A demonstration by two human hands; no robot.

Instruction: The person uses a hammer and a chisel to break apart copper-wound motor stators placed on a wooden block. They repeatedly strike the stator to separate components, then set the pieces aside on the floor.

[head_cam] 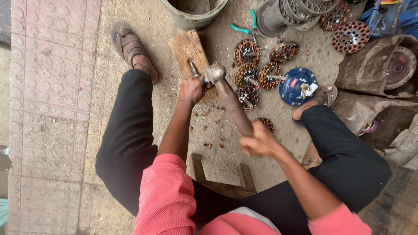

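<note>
Hammer (228, 98) in our right hand (257, 141), fingers wrapped tight around its handle, head just above the wooden block (185, 50). Our left hand (190, 90) pinches a metal chisel (193, 68) upright on that block. We judge a glancing blow could slip sideways and strike the left fingers so near.

Both arms are extending forward and down between the bent knees. The left hand (190, 90) is closing in a fist around a thin tool. The right hand (257, 141) is gripping a handle, forearm angling inward.
</note>
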